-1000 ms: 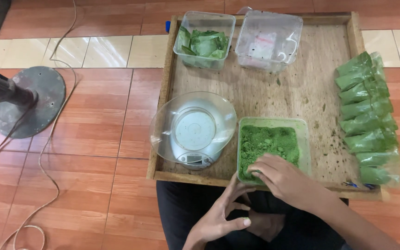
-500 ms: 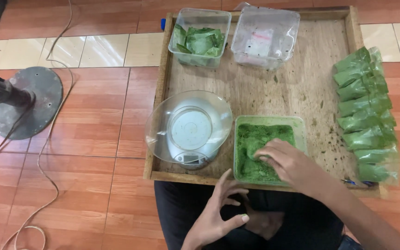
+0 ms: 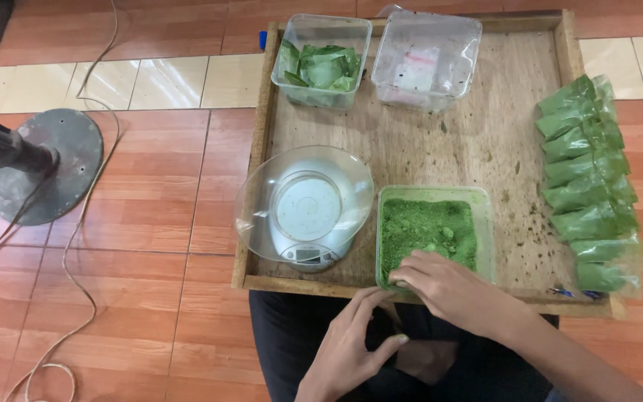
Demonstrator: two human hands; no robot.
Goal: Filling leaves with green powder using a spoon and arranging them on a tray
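A square tub of green powder (image 3: 429, 231) sits at the near edge of a wooden tray (image 3: 485, 141), just right of a kitchen scale (image 3: 305, 212); its sides run parallel to the tray's rim. The right hand (image 3: 448, 286) dips curled fingers into the tub's near corner. The left hand (image 3: 351, 342) hovers open below the tray.

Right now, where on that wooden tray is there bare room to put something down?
The tray's middle is bare: between the two clear tubs at the far edge, the scale, the powder container and the row of green packets. The near edge is crowded, with the right hand in the powder.
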